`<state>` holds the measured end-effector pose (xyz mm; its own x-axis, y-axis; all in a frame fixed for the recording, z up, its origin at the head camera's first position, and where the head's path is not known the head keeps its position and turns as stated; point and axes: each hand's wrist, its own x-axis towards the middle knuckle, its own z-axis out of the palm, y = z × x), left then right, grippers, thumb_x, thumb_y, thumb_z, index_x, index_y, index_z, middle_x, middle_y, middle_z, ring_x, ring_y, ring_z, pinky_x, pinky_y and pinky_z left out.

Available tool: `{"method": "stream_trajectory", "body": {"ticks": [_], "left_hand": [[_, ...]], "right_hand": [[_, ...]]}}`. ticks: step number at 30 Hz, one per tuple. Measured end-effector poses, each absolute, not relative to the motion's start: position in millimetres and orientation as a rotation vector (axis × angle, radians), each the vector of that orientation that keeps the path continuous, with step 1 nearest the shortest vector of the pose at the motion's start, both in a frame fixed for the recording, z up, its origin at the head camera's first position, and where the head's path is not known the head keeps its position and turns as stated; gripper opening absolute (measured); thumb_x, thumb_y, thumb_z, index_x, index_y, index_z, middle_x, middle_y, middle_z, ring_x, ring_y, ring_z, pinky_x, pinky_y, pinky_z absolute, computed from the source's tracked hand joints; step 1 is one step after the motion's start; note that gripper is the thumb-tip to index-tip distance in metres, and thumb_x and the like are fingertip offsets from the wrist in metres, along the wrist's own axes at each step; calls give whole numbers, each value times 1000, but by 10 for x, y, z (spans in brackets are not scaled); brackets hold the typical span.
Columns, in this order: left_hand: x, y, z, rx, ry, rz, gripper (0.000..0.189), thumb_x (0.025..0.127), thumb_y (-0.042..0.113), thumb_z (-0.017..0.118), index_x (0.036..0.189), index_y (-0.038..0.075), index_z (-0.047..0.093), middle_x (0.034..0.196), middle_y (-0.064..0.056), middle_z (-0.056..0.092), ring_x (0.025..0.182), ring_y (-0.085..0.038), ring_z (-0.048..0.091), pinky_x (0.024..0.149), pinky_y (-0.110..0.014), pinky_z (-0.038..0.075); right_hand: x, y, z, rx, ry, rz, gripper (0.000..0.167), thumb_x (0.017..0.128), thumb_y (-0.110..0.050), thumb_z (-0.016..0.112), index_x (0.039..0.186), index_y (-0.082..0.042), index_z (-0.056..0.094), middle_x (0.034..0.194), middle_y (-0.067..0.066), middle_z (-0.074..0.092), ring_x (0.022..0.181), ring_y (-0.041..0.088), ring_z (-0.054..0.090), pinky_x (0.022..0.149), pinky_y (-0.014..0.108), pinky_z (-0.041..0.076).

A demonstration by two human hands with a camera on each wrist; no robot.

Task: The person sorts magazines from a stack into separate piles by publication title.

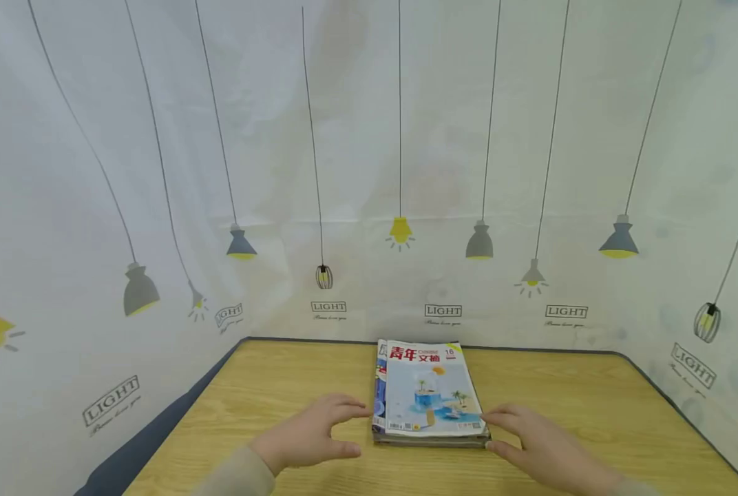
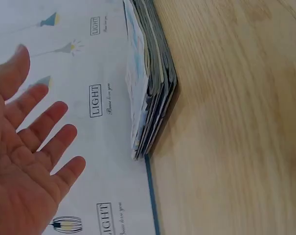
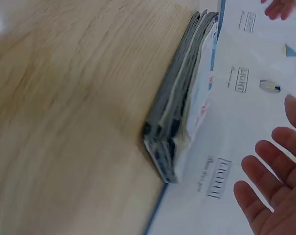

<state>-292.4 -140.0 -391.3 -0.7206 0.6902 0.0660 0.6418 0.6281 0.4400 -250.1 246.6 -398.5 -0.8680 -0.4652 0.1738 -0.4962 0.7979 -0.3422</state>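
Observation:
A small stack of magazines (image 1: 434, 393) lies on the wooden table, its top cover white and blue with red Chinese lettering. The one under it peeks out along the left side. My left hand (image 1: 319, 434) hovers at the left of the stack, fingers extended and thumb apart. On the other side my right hand (image 1: 539, 441) has its fingertips right at the stack's lower right corner in the head view. Both wrist views show spread fingers with nothing in them, apart from the layered page edges of the stack (image 2: 155, 73).
The wooden table (image 1: 282, 372) has a dark edge along its back and sides. Behind and beside it hangs a white sheet (image 1: 369, 172) printed with lamps and the word LIGHT.

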Motion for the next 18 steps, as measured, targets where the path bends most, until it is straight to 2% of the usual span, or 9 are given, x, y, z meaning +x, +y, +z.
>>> {"method": "stream_trajectory", "body": {"ticks": [4,8,11,14,18], "left_hand": [[-3075,-1224,-4127,792,2654,1123,50,91,46,60,133,19,57,136,-4,52,126,-31,45,101,-54,39],[-3189,-958,-4347,509,2560,1484,45,92,38,62,129,13,61,131,-11,55,118,-33,50,95,-55,44],[-3268,-735,-4487,337,2565,1659,39,93,27,62,126,6,62,132,-19,53,121,-40,47,99,-58,40],[-3335,-551,-4605,197,2615,1776,36,93,16,59,125,1,60,136,-25,47,128,-47,38,104,-61,31],[-3393,-419,-4777,73,2629,1840,37,92,10,58,125,-6,58,138,-31,40,130,-51,32,107,-62,27]], "right_hand": [[-2721,2378,-4185,451,-2887,989,50,89,-43,64,125,-9,63,120,6,60,106,27,59,84,48,51],[-2932,2270,-4414,199,-2811,1225,48,91,-34,65,125,-2,62,119,14,60,100,25,59,82,42,52],[-3057,2171,-4538,3,-2759,1375,52,93,-33,61,131,3,56,126,24,55,109,35,55,89,47,50],[-3157,2091,-4637,-129,-2679,1502,56,96,-31,56,137,6,47,139,31,42,124,48,42,100,57,40],[-3217,2037,-4780,-191,-2614,1531,57,98,-23,53,140,12,37,144,34,33,130,52,31,105,60,31]]}}
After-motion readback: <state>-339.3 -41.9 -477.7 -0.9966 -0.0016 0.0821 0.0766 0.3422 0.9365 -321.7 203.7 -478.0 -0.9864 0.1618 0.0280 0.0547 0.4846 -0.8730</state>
